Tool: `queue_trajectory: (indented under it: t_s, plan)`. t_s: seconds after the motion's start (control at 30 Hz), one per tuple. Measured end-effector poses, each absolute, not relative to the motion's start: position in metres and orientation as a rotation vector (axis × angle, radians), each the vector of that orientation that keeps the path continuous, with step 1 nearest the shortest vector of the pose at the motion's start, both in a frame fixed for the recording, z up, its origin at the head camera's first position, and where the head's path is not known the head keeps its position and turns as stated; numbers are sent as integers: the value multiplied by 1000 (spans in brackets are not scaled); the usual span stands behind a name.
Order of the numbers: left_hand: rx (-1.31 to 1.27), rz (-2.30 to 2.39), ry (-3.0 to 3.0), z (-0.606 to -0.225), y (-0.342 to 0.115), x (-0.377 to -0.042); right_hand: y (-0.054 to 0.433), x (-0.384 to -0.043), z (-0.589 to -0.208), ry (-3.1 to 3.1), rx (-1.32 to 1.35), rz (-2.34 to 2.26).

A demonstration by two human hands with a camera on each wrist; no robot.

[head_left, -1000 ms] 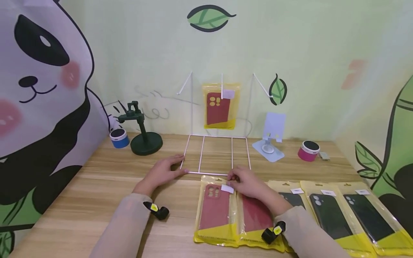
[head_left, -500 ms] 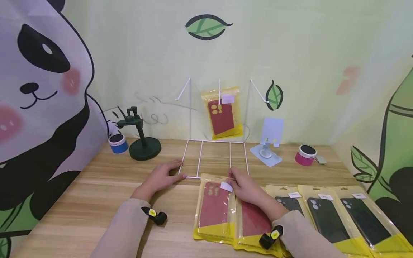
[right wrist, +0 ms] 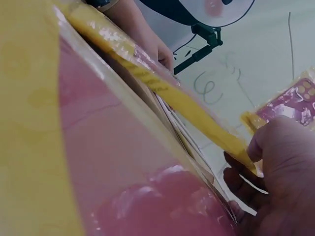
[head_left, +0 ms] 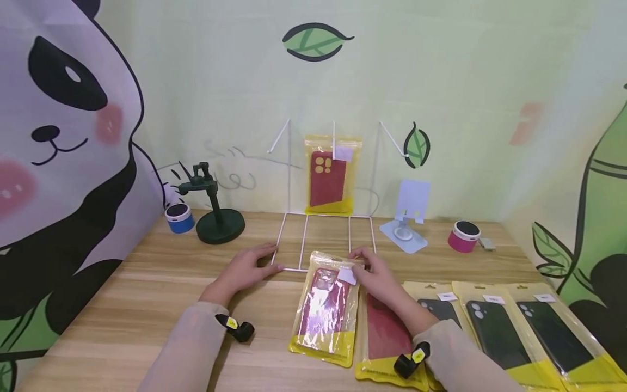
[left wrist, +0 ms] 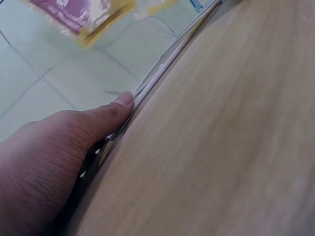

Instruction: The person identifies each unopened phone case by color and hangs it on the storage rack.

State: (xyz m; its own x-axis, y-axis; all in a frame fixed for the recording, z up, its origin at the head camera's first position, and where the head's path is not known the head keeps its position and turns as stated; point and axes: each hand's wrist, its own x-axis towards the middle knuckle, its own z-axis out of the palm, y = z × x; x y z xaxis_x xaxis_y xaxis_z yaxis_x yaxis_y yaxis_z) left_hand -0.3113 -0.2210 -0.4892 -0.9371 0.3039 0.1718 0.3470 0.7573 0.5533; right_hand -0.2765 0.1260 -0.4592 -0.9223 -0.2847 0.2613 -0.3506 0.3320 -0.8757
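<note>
Two bare hands are set over a wood-grain tabletop (head_left: 132, 332), which is backed by a pale green wall (head_left: 220, 81) printed with leaves and bordered on the left by a large painted panda (head_left: 98, 60). A blue speaker (head_left: 179, 220) and a dark green stand (head_left: 220, 226) are placed at the back left; a pale phone stand (head_left: 413, 201) and a pink speaker (head_left: 463, 238) are placed at the back right.

White labels are carried by the pouches, the one on the held pouch (head_left: 325, 310) being stuck near its upper right corner; their print is too small to be read, as is the fine line across the yellow band.

The held pouch is pinched at that corner between thumb and fingers of the right hand (head_left: 379, 277), in front of the white wire rack (head_left: 303, 239). Its long axis is run away from the person, the top tipped slightly right; the red case's camera cutouts are turned toward the wall, the yellow band toward the person. Whether its near end is rested on the tabletop cannot be told.

The rack's front left corner is touched by the left hand (head_left: 243, 270), thumb and forefinger parted. A similar pouch (head_left: 327, 182) is hung upright from the middle hook.
</note>
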Motion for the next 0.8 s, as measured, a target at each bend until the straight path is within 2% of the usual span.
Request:
queue_trajectory:
  t_s: [0.5,0.8]
  plan:
    - [-566,-944,-2853,-489,-222,-312,110,-269,-430,-2280,235,2337]
    - [-594,-899,-2861,-487,-222,-311,101,-252,-396,-2184,513,2235]
